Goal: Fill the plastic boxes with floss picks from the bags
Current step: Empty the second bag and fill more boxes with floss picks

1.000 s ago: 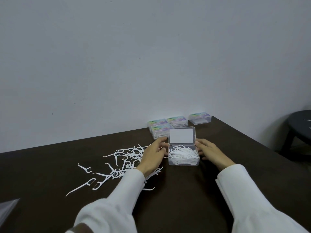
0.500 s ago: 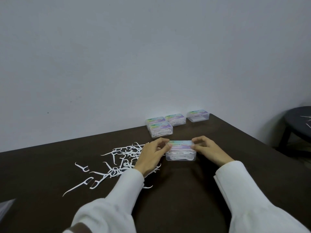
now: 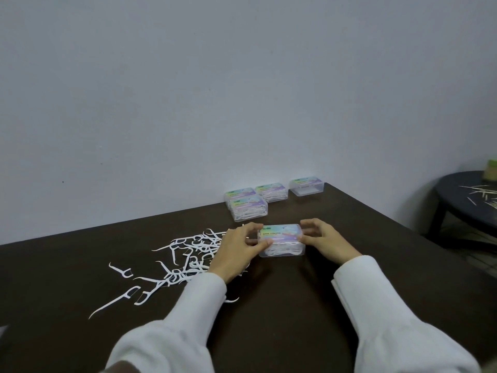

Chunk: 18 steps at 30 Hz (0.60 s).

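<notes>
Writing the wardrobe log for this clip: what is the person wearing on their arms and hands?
Both arms are in long, loose white sleeves that end at the wrists. The left hand and right hand are bare: no gloves, rings, watch or markings show.

Bare hands (image 3: 236, 251) — long white sleeves (image 3: 193, 313), loose, cuffed at the wrists.
</notes>
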### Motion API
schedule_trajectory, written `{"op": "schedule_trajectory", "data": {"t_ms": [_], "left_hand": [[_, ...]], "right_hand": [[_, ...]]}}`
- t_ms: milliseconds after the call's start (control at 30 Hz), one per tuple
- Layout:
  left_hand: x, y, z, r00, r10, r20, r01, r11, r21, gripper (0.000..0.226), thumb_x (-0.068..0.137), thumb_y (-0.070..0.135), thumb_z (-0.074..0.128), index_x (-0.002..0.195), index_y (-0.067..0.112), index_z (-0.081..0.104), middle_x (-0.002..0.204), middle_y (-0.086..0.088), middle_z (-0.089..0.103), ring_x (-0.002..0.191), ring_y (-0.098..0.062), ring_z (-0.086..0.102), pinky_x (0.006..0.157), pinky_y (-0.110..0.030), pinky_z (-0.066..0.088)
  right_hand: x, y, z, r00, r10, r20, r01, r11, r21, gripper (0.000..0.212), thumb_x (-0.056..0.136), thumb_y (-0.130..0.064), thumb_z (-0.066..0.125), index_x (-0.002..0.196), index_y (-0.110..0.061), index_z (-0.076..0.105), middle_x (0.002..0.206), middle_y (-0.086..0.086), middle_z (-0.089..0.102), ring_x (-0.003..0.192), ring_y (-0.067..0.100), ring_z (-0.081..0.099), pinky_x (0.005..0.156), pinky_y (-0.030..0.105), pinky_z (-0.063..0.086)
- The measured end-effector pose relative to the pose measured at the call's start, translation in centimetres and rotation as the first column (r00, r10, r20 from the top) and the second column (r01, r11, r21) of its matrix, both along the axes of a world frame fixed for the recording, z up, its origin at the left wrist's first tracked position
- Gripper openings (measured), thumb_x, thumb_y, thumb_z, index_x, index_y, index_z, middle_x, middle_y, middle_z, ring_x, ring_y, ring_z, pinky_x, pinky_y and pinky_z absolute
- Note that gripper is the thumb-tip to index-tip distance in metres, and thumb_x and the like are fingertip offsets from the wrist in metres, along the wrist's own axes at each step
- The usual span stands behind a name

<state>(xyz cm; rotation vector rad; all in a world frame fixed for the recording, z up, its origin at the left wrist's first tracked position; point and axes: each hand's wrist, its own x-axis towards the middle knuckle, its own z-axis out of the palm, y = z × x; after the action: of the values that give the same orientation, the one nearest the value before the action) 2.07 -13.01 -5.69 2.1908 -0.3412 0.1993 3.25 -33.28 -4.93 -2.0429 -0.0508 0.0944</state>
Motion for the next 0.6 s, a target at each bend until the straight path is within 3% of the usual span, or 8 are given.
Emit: {"op": "schedule_trajectory", "data": {"t_ms": [133, 267, 433, 600], "left_hand": [[-0.4, 0.0, -0.3, 0.999, -0.038, 0.013, 0.036, 0.994, 0.100, 0.067, 0.080, 0.030, 0.074, 0.139, 0.016, 0.047, 0.131, 0.001, 0.058, 0.109, -0.007, 0.060, 0.095, -0.020, 0.047], [-0.7, 0.0, 0.2, 0.997, -0.050, 0.060, 0.038, 0.981, 0.192, 0.065, 0.082, 0.021, 0.072, 0.140, 0.013, 0.043, 0.133, -0.002, 0.056, 0.112, -0.010, 0.059, 0.095, -0.021, 0.046], [0.8, -0.1, 3.2, 0.996, -0.086, -0.013, 0.086, 0.955, 0.282, 0.059, 0.083, 0.023, 0.071, 0.136, 0.014, 0.048, 0.131, -0.004, 0.058, 0.111, -0.012, 0.060, 0.099, -0.027, 0.046], [3.2, -1.2, 5.8, 0.992, -0.117, -0.053, 0.128, 0.842, 0.524, 0.059, 0.090, 0.034, 0.061, 0.143, 0.021, 0.037, 0.145, -0.002, 0.044, 0.130, -0.019, 0.045, 0.108, -0.034, 0.035]], "right_hand": [[-0.3, 0.1, -0.5, 0.999, 0.005, 0.034, -0.006, 1.000, 0.028, 0.048, 0.088, -0.019, 0.062, 0.132, -0.013, 0.045, 0.132, 0.006, 0.053, 0.115, 0.015, 0.052, 0.094, 0.025, 0.042], [-1.0, 0.2, -0.5, 0.994, 0.086, 0.068, -0.087, 0.996, 0.017, 0.063, 0.081, -0.019, 0.070, 0.136, -0.021, 0.039, 0.132, -0.001, 0.050, 0.119, 0.014, 0.049, 0.095, 0.025, 0.042], [-0.6, -0.7, 0.3, 0.959, 0.085, 0.270, -0.098, 0.995, 0.035, 0.033, 0.079, -0.020, 0.071, 0.107, -0.034, 0.060, 0.115, -0.007, 0.059, 0.099, 0.003, 0.057, 0.072, 0.008, 0.047], [1.8, -2.5, 1.8, 0.937, -0.004, 0.350, -0.016, 0.998, 0.054, 0.033, 0.079, -0.016, 0.071, 0.111, -0.021, 0.065, 0.105, -0.004, 0.062, 0.093, 0.002, 0.058, 0.067, 0.002, 0.045]]}}
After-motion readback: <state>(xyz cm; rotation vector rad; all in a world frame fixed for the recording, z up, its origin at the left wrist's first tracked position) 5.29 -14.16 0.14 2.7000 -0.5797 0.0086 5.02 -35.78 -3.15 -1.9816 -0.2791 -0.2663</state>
